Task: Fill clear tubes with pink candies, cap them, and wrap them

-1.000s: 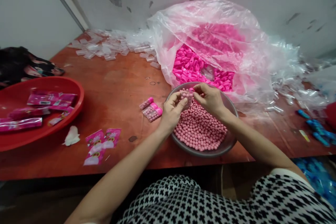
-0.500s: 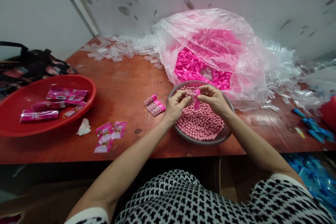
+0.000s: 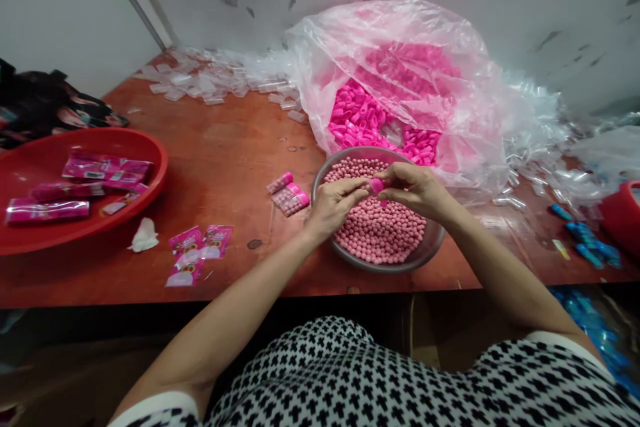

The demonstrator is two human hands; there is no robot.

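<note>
Both of my hands meet above a grey bowl (image 3: 434, 243) of small pink balls (image 3: 380, 233). My left hand (image 3: 336, 205) pinches a small clear tube with pink balls in it, now mostly hidden by the fingers. Between the fingertips of my right hand (image 3: 419, 191) is a bright pink plastic cap (image 3: 377, 185), at the end of the tube. Whether the cap is fully seated I cannot tell. Left of the bowl, several filled tubes with pink caps (image 3: 290, 195) lie side by side on the table.
Behind the bowl sits a clear plastic bag (image 3: 475, 80) of pink caps (image 3: 355, 113). Loose clear tubes (image 3: 220, 77) are heaped along the wall. A red basin (image 3: 155, 180) with pink packets stands left, near printed pink cards (image 3: 193, 250). Blue pieces (image 3: 590, 243) lie at right.
The pink cap has turned from hanging upright to lying nearly in line with the tube, and my hands have closed in around it. The view has shifted slightly.
</note>
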